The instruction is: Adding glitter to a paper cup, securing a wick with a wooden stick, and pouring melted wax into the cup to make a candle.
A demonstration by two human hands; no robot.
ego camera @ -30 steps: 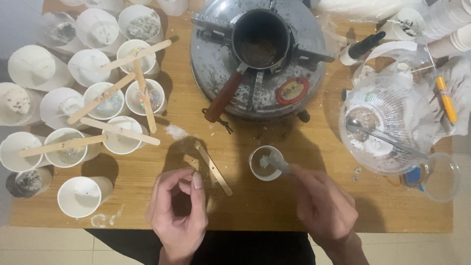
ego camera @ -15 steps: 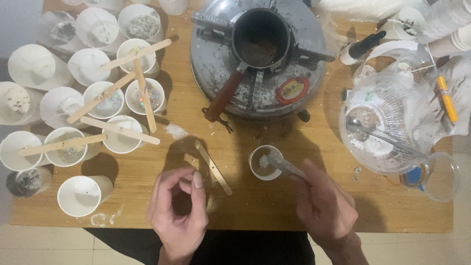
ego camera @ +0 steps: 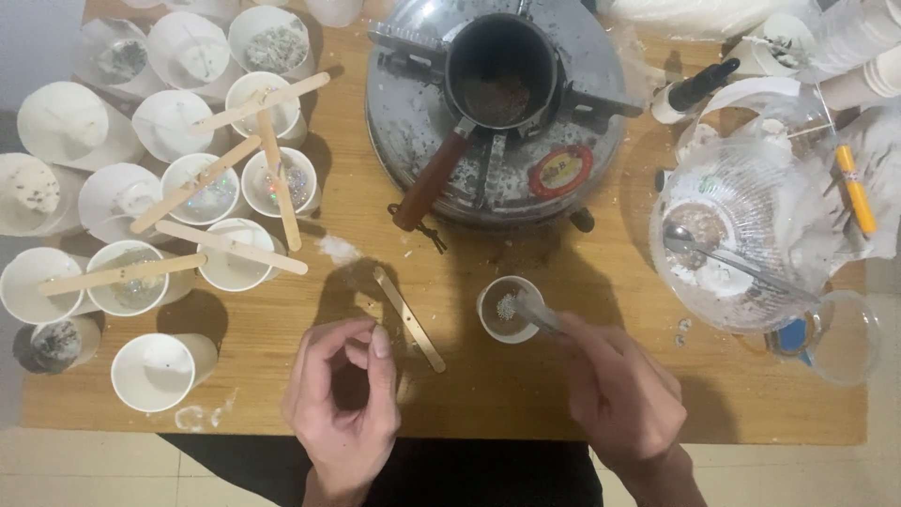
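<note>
A small paper cup (ego camera: 508, 308) stands on the wooden desk (ego camera: 601, 404) just in front of the person, a little right of centre, with a dark filling and a pale speckled patch on top. The right hand (ego camera: 619, 394) is closed around the handle of a small spoon (ego camera: 537, 313), whose bowl dips into the cup from the right, a low, slanted hold that suits stirring or scooping in such a narrow mouth. The left hand (ego camera: 345, 399) rests near the desk's front edge with fingers curled towards the thumb; it seems to pinch something tiny, but the view is too poor to tell whether it holds anything. Just beside it, between the hands, a flat wooden stick (ego camera: 409, 319) lies at an angle on the bare wood, within easy reach. Behind the cup sits a round metal burner (ego camera: 572, 178) carrying a dark pot (ego camera: 500, 83), its brown handle (ego camera: 432, 178) pointing towards the person so it can be grasped from the front. To the left, well apart from the hands, a cluster of white paper cups (ego camera: 150, 371) fills the desk, several bridged by wooden sticks (ego camera: 230, 247) laid across their rims. On the right stands a clear plastic jug (ego camera: 741, 230) with a metal spoon inside, near an orange pen (ego camera: 855, 190).
</note>
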